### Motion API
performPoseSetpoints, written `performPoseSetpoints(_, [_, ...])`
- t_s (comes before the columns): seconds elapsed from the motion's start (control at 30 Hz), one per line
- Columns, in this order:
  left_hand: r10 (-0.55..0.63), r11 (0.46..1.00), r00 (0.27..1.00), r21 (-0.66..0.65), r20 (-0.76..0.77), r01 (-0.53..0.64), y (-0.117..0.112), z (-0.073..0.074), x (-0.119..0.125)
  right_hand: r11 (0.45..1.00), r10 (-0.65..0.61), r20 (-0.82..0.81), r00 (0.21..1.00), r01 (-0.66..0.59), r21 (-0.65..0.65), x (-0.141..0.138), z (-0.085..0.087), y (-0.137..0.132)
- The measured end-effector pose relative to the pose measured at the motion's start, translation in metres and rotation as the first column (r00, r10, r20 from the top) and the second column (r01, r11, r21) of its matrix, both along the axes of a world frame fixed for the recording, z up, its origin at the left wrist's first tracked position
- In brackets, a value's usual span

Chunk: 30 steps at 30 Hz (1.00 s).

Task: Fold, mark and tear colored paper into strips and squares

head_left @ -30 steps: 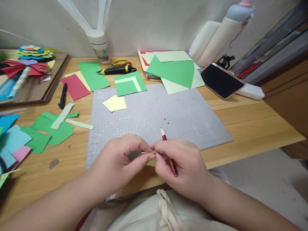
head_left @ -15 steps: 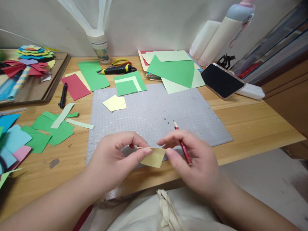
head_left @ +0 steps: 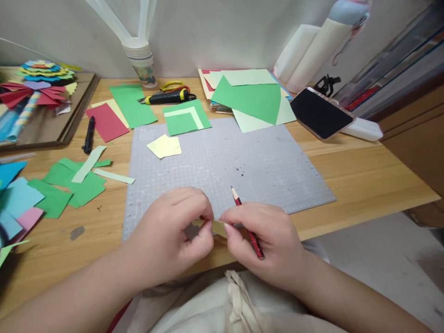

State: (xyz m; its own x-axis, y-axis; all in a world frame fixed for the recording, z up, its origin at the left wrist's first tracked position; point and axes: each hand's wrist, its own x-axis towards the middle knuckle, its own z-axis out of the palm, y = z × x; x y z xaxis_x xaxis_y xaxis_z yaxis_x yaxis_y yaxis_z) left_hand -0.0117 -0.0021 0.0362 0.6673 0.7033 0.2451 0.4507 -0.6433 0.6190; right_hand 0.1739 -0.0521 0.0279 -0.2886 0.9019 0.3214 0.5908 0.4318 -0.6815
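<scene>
A small piece of yellow paper (head_left: 219, 228) is stretched between my two hands, above the near edge of the cutting mat. My left hand (head_left: 169, 229) pinches its left part between thumb and index finger, hiding much of it. The thumb and index finger of my right hand (head_left: 272, 243) close on its right end. A dark red pencil (head_left: 255, 243) is also tucked in my right hand, its sharpened tip pointing up and away over the grey cutting mat (head_left: 277, 180). More yellow paper pieces (head_left: 164, 146) lie on the mat's left side.
Green scraps (head_left: 85, 187) and a black pen (head_left: 89, 135) lie left. Behind are red paper (head_left: 107, 122), a utility knife (head_left: 168, 97), paper cups (head_left: 142, 64) and stacked coloured sheets (head_left: 249, 99). A phone (head_left: 322, 113) leans at the right; a paper pinwheel-like craft (head_left: 34, 95) sits far left.
My right hand has come left and down, and its fingers have closed on the paper's right end. The paper has tilted and shows less of its face; my left fingers have curled further over it.
</scene>
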Motion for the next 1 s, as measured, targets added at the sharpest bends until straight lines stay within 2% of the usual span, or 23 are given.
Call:
performPoseSetpoints(0.1, [0.038,0.999,0.999,-0.018,-0.002,-0.038,0.002,0.0,-0.002,0.997,-0.031,-0.069,0.997,0.026,-0.077,0.007,0.002,0.001])
performPoseSetpoints(0.27, [0.218,0.975,0.976,-0.031,-0.017,-0.218,0.007,0.002,-0.009,0.962,-0.164,-0.203,0.965,0.112,-0.248,0.023,0.003,0.004])
performPoseSetpoints(0.3, [0.221,0.975,0.975,-0.024,-0.001,-0.221,0.008,0.002,-0.009,0.95,-0.189,-0.218,0.958,0.122,-0.286,0.024,0.003,0.005])
performPoseSetpoints(0.33, [0.188,0.982,0.982,-0.016,0.016,-0.188,0.008,0.002,-0.009,0.936,-0.204,-0.23,0.952,0.121,-0.331,0.024,0.004,0.006])
performPoseSetpoints(0.4, [0.044,0.998,0.998,0.032,0.036,-0.045,0.007,0.001,-0.008,0.9,-0.212,-0.257,0.943,0.086,-0.428,0.021,0.006,0.008])
performPoseSetpoints(0.47, [-0.086,0.99,0.996,0.118,0.015,0.084,0.005,-0.003,-0.005,0.862,-0.216,-0.296,0.93,0.039,-0.506,0.016,0.008,0.01])
performPoseSetpoints(0.53, [-0.106,0.976,0.994,0.192,0.009,0.103,0.003,-0.007,-0.003,0.838,-0.244,-0.355,0.902,0.012,-0.545,0.01,0.006,0.01])
performPoseSetpoints(0.6, [-0.038,0.981,0.998,0.194,0.044,0.029,0.002,-0.011,-0.001,0.851,-0.29,-0.454,0.843,0.011,-0.525,0.005,0.002,0.01])
performPoseSetpoints(0.7, [0.141,0.983,0.986,0.106,0.089,-0.15,0.001,-0.014,0.0,0.88,-0.332,-0.561,0.758,0.034,-0.474,0.0,-0.009,0.007])
performPoseSetpoints(0.77, [0.264,0.963,0.961,0.037,0.087,-0.268,0.001,-0.014,0.001,0.876,-0.356,-0.56,0.748,0.059,-0.479,-0.002,-0.016,0.007])
performPoseSetpoints(0.83, [0.344,0.937,0.937,-0.084,0.065,-0.338,0.001,-0.013,0.001,0.87,-0.375,-0.547,0.748,0.081,-0.486,-0.001,-0.021,0.008])
performPoseSetpoints(0.9, [0.377,0.894,0.924,-0.282,0.055,-0.348,0.001,-0.013,0.002,0.877,-0.368,-0.54,0.757,0.088,-0.473,0.001,-0.023,0.013])
performPoseSetpoints(0.97, [0.373,0.817,0.927,-0.491,0.051,-0.302,0.004,-0.013,0.004,0.887,-0.364,-0.52,0.773,0.118,-0.446,0.005,-0.024,0.02])
performPoseSetpoints(1.0, [0.363,0.783,0.931,-0.555,0.04,-0.282,0.005,-0.014,0.004,0.889,-0.369,-0.499,0.784,0.143,-0.434,0.007,-0.025,0.024])
